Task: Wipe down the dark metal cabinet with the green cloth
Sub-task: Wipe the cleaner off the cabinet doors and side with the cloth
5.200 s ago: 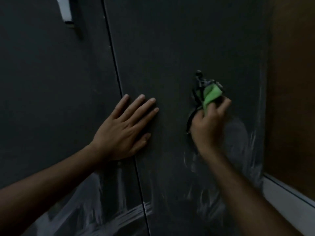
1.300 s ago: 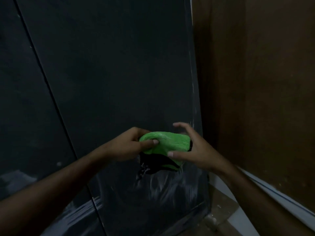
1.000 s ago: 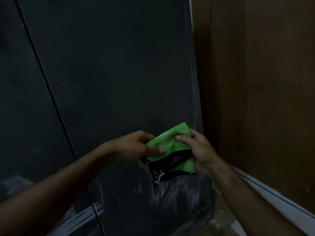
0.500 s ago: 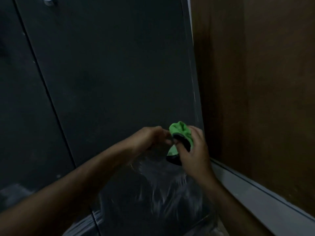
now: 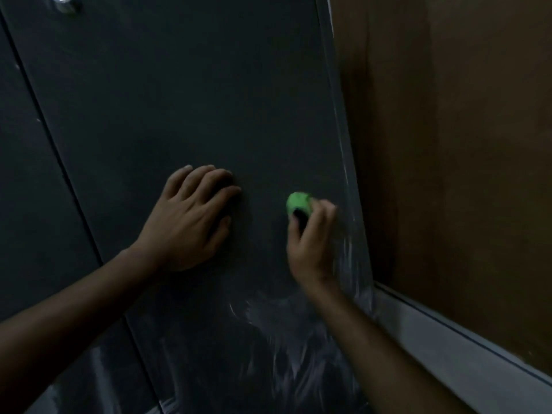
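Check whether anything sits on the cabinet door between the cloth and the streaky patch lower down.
Nothing visible does. The right hand holds the bunched green cloth near the cabinet door's right edge, and the streaks lie directly below on bare panel. The left hand rests flat to the side, off that path.

Single head view: I look forward and slightly down, close to the cabinet door, brown wall at right.
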